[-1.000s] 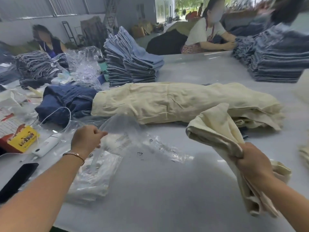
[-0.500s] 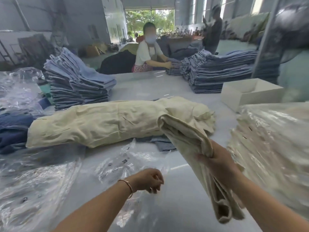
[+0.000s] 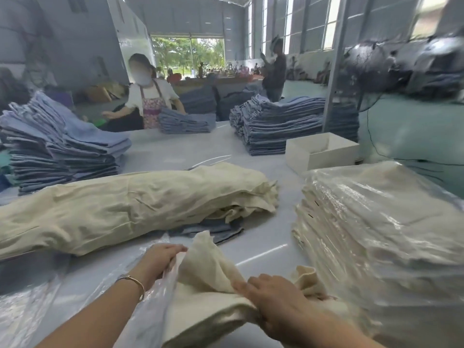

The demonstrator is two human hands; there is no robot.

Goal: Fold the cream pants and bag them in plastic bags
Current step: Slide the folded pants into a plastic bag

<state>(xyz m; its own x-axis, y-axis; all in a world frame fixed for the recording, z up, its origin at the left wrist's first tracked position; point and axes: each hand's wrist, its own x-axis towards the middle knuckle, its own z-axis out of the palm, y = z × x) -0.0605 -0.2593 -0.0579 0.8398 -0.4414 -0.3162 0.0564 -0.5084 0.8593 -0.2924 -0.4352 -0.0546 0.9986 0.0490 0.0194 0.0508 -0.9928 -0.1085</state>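
Bagging step: left hand (image 3: pixel 160 259) pinches the plastic bag (image 3: pixel 153 312) mouth, right hand (image 3: pixel 273 297) grips folded cream pants (image 3: pixel 208 280); next, likely sliding them inside.

Bright daylight from doorway (image 3: pixel 187 55) and upper-right windows (image 3: pixel 305 23); glare on table (image 3: pixel 263 256); motion-blurred right edge, wide-angle bending at corners.

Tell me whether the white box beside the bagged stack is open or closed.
Open. The white box has no lid on it, and its inner walls show. What it holds cannot be told.
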